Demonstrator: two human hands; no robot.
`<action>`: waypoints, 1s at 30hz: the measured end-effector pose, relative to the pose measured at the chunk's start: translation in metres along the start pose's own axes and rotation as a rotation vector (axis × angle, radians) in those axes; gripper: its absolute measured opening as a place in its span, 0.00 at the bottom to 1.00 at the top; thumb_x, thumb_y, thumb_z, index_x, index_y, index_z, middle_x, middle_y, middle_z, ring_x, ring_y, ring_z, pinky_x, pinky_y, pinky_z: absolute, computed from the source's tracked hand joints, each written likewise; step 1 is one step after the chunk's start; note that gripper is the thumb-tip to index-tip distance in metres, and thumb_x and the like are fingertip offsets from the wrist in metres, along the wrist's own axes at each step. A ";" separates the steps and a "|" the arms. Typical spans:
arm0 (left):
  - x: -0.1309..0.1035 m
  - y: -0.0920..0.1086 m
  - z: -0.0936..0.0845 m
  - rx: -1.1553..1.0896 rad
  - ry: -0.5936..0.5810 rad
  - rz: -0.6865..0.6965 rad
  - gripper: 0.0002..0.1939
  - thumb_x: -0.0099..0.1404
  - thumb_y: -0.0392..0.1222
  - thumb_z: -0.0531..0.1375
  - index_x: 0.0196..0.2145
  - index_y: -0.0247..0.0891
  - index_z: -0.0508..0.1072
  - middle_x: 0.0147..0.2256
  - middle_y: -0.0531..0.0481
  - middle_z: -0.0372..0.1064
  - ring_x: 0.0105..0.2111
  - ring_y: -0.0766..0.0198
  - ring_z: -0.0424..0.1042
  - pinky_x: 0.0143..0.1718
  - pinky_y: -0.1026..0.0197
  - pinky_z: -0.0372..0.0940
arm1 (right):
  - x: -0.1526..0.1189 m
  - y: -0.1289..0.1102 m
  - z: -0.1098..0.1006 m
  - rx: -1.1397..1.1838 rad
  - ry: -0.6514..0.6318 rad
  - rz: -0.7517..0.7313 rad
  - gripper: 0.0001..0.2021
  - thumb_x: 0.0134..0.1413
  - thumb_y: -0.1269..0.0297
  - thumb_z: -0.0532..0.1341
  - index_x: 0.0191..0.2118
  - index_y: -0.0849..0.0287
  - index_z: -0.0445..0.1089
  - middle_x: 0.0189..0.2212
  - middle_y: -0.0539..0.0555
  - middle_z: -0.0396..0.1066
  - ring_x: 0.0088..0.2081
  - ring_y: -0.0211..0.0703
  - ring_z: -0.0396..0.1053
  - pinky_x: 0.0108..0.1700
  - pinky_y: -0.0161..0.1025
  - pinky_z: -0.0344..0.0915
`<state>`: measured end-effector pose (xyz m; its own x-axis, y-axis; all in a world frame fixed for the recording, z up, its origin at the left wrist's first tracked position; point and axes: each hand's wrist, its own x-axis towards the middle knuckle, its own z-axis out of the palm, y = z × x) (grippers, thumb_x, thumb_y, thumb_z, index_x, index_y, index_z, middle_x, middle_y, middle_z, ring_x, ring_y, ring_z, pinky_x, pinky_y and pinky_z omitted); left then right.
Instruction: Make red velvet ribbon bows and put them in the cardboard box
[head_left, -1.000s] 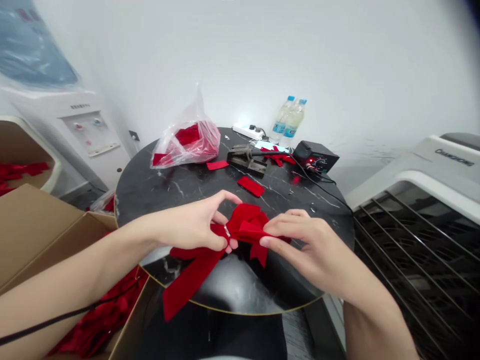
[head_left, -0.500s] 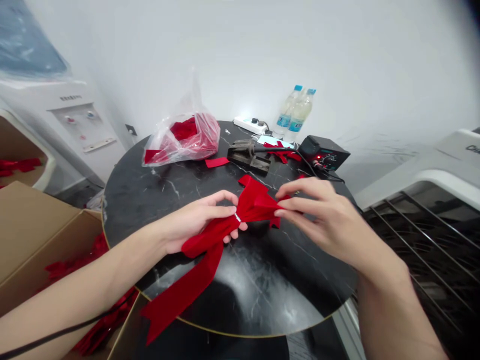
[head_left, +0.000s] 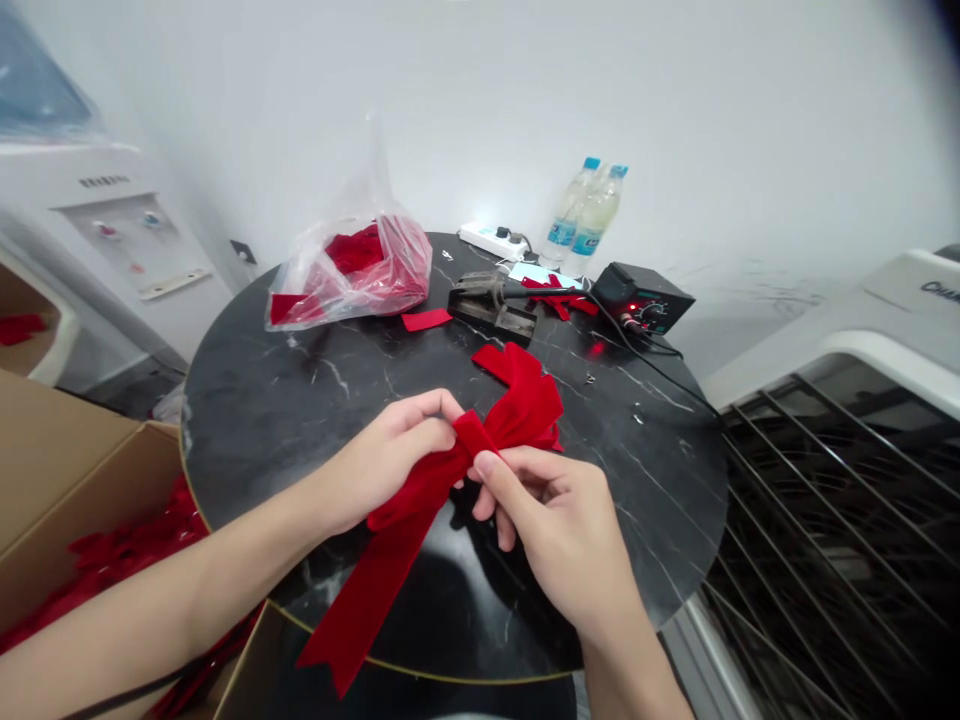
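Note:
A red velvet bow [head_left: 525, 395] is held above the round black table, its loops toward the back and a long notched tail hanging toward the front left. My left hand [head_left: 390, 455] is closed on the bow's left part near the middle. At the centre, my right hand [head_left: 551, 520] pinches a short red strip [head_left: 474, 436] that lies across the gathered middle. The fingers of both hands almost meet there, and some fingertips are hidden behind the fabric.
On the black table [head_left: 300, 400] stand a plastic bag of red fabric [head_left: 352, 275], a soldering iron holder [head_left: 491, 305], a black control box [head_left: 645, 300], bottles [head_left: 589, 220] and a power strip [head_left: 493, 240]. A cardboard box [head_left: 82, 470] sits left.
My right hand has moved left from the bow's right loop to its centre. The short strip now covers the middle, where a shiny band showed before. The view has shifted slightly.

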<state>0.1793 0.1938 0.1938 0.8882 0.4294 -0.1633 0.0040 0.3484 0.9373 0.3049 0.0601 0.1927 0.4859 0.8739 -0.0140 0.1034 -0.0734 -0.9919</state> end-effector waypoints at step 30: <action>-0.008 -0.006 0.009 0.340 0.270 0.317 0.13 0.70 0.50 0.64 0.35 0.39 0.69 0.30 0.56 0.77 0.28 0.66 0.78 0.30 0.66 0.74 | -0.017 0.008 0.017 0.198 0.273 -0.067 0.07 0.56 0.57 0.72 0.35 0.55 0.82 0.25 0.51 0.78 0.25 0.37 0.71 0.30 0.30 0.70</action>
<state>0.1759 0.1807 0.1927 0.7201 0.6847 0.1126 -0.0569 -0.1035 0.9930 0.2829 0.0530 0.1831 0.7008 0.7109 0.0595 -0.0145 0.0975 -0.9951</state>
